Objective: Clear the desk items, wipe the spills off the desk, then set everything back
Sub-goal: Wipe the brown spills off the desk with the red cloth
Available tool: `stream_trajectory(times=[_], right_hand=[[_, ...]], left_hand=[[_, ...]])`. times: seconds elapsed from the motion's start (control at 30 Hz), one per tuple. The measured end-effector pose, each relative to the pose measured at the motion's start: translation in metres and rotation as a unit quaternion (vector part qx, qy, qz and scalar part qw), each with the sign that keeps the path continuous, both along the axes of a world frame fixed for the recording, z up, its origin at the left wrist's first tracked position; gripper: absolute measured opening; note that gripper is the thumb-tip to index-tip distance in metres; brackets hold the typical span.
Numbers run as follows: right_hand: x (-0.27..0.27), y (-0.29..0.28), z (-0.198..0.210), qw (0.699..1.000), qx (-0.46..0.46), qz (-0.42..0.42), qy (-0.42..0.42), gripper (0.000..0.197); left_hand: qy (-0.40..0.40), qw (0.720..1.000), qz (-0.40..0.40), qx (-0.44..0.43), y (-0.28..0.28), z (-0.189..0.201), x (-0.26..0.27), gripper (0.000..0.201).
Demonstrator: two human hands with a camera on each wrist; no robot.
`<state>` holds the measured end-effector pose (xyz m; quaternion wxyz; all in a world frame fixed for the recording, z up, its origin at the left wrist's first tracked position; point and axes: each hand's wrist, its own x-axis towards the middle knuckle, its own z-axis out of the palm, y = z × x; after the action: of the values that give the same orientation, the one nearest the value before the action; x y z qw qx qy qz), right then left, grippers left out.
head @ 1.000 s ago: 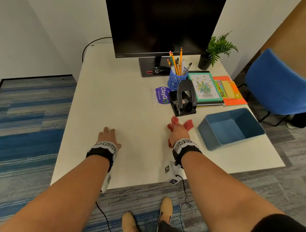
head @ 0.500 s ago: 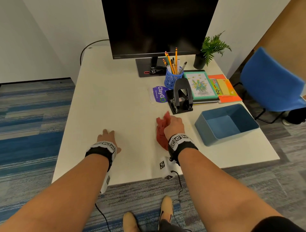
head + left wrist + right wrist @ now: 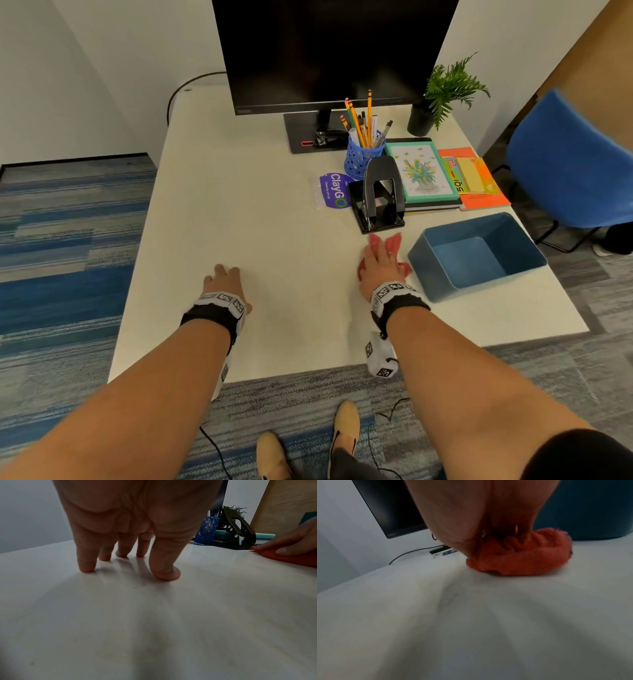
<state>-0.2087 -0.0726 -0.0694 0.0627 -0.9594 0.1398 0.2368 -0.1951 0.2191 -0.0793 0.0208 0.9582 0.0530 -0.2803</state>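
Presses the red cloth (image 3: 394, 244) onto the desk (image 3: 257, 212) with the right hand (image 3: 378, 265), palm down and fingers straight over the fabric, nothing curled round it: a flat push, not a pinch. Has carried it forward and to the right since half a second ago, when it sat bunched nearer the front edge. Now sets it right of the desk's middle, between the hole punch (image 3: 380, 195) and the blue bin (image 3: 424, 277), just short of the punch's base and just beside the bin's left wall, with two red flaps poking out past the fingertips. Returns it to much the same spot as a second ago, so reads as one back-and-forth wiping stroke over a single patch. Keeps the left hand (image 3: 224, 279) planted left of middle near the front edge, fingertips and thumb touching the bare top, holding nothing, unmoved and likely bracing. Shows no spill plainly in any view, so cannot tell whether that patch is clean yet. Leaves the ClayGo packet (image 3: 334, 195), the blue pencil cup (image 3: 363, 156) and the stacked books (image 3: 424, 171) crowded toward the back right corner with the punch, and the bin empty. Suggests the wiping step is under way on the open front half only. Still calls for shifting those items if the spill runs beneath them, and risks nudging the punch on a longer forward stroke.
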Motion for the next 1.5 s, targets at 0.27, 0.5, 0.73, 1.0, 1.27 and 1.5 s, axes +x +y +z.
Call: stream_trajectory(times=[0.27, 0.5, 0.73, 1.0, 1.27, 1.5], right_hand=[[-0.02, 0.05, 0.013, 0.989, -0.025, -0.142, 0.024, 0.068], [-0.022, 0.038, -0.003, 0.995, 0.038, 0.091, -0.01, 0.068], [-0.013, 0.064, -0.005, 0.999, 0.016, 0.019, -0.023, 0.08], [-0.014, 0.074, -0.018, 0.963, 0.131, 0.228, -0.065, 0.082], [0.012, 0.102, -0.006, 0.983, 0.064, 0.17, -0.036, 0.083], [-0.009, 0.094, -0.019, 0.926, 0.197, 0.289, -0.143, 0.062]], left_hand=[[-0.003, 1.0, 0.0, -0.001, -0.002, 0.001, 0.001, 0.078], [0.003, 1.0, -0.014, -0.002, 0.003, 0.001, 0.0, 0.082], [0.018, 0.999, -0.031, 0.006, 0.008, -0.001, 0.002, 0.09], [0.028, 0.999, -0.036, -0.009, 0.014, 0.006, 0.001, 0.094], [0.022, 0.999, -0.047, -0.006, 0.013, 0.014, -0.001, 0.09], [0.019, 0.999, -0.042, -0.012, 0.014, 0.014, -0.001, 0.091]])
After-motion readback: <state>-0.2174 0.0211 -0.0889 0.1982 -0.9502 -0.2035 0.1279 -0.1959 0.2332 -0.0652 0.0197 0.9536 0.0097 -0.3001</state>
